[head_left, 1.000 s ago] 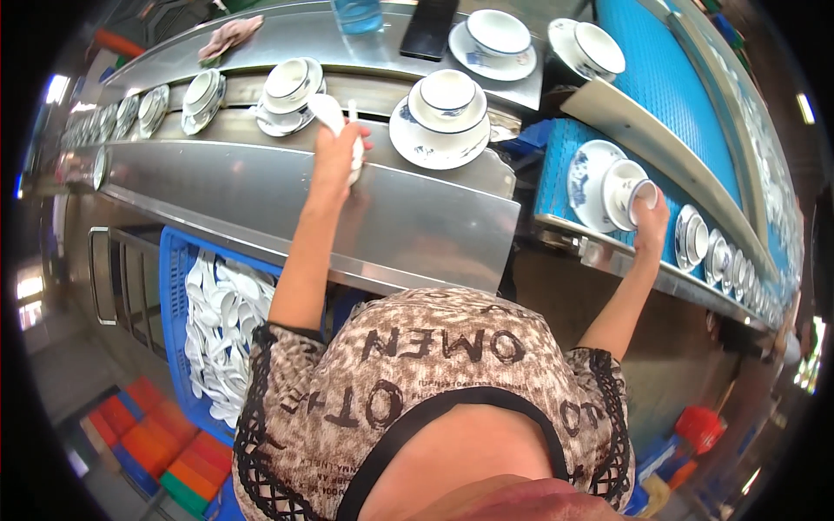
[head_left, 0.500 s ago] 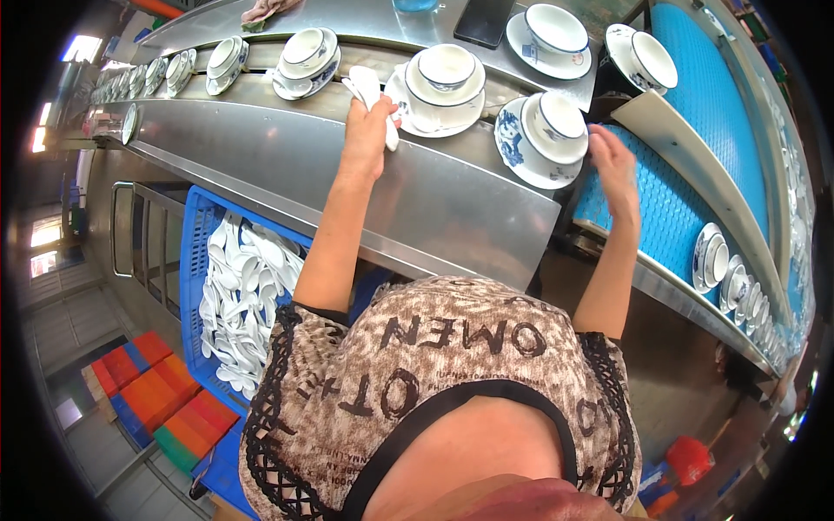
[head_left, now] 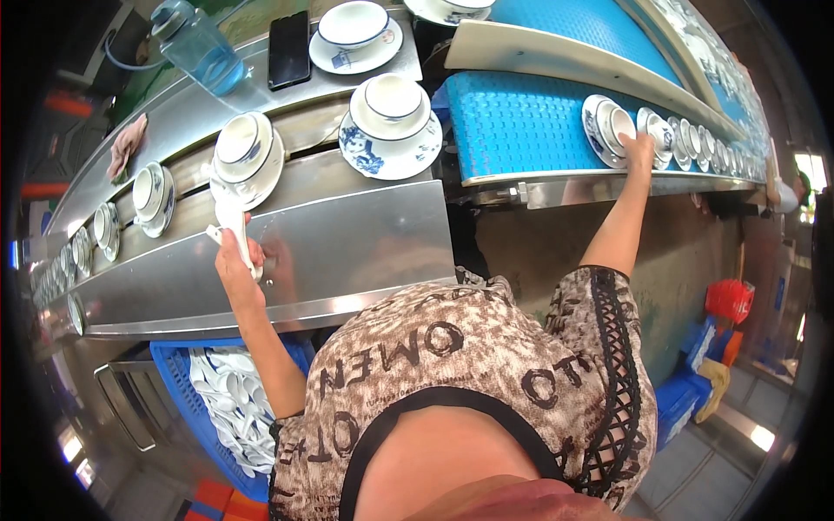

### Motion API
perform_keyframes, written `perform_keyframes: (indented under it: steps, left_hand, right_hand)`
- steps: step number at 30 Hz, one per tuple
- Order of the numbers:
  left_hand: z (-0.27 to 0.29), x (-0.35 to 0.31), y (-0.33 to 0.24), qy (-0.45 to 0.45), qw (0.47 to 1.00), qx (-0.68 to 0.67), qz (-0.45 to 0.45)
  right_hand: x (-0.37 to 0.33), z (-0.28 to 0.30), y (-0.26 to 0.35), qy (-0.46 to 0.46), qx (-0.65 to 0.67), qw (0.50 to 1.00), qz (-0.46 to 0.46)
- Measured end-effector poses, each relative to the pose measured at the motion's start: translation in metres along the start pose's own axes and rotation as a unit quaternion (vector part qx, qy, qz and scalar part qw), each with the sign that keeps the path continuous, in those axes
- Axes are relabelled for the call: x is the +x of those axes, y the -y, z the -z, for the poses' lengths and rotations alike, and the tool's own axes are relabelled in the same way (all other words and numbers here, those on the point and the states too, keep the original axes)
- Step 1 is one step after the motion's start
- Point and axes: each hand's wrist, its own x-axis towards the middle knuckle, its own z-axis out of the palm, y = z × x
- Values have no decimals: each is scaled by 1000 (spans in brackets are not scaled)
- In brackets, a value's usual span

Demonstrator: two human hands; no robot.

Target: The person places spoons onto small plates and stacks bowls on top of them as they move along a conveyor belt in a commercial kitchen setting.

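Note:
In my left hand (head_left: 241,259) are white spoons (head_left: 229,215), held by the handles in closed fingers. Their bowls reach the edge of a stacked set of white dishes with blue trim (head_left: 271,178), plate below and bowls above. Another stacked set (head_left: 404,156) with a blue floral pattern stands at the end of the steel line, touched by neither hand. Over on the blue belt, my right hand (head_left: 641,152) has its fingers bent at the rim of a small bowl (head_left: 620,124) on top of a stacked set; the fingertips are partly hidden.
More dish sets (head_left: 154,200) line the steel track leftward, and others (head_left: 686,141) run along the blue belt (head_left: 512,130). A water bottle (head_left: 198,50), phone (head_left: 289,52), cloth (head_left: 128,148) and dish set (head_left: 356,57) lie behind. Below is a blue basket (head_left: 178,369) of white spoons.
The view has turned right. My right hand has moved from beside the end set on the steel line to a set farther along the blue belt. My left hand still holds spoons.

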Motion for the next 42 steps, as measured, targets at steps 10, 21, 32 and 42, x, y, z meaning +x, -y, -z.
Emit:
perform_keyframes:
  steps: [10, 21, 32, 42]
  left_hand:
    - [-26, -2, -4, 26, 873, 486, -22]
    - [-34, 2, -5, -13, 856, 517, -9]
    - [-49, 28, 10, 22, 960, 266, 86]
    - [-50, 23, 18, 94, 958, 271, 25]
  right_hand:
    - [-25, 9, 36, 160, 239, 957, 14]
    - [-124, 4, 202, 299, 489, 815, 82]
    - [-179, -20, 297, 306, 366, 859, 186]
    - [-185, 14, 290, 452, 401, 778, 173]
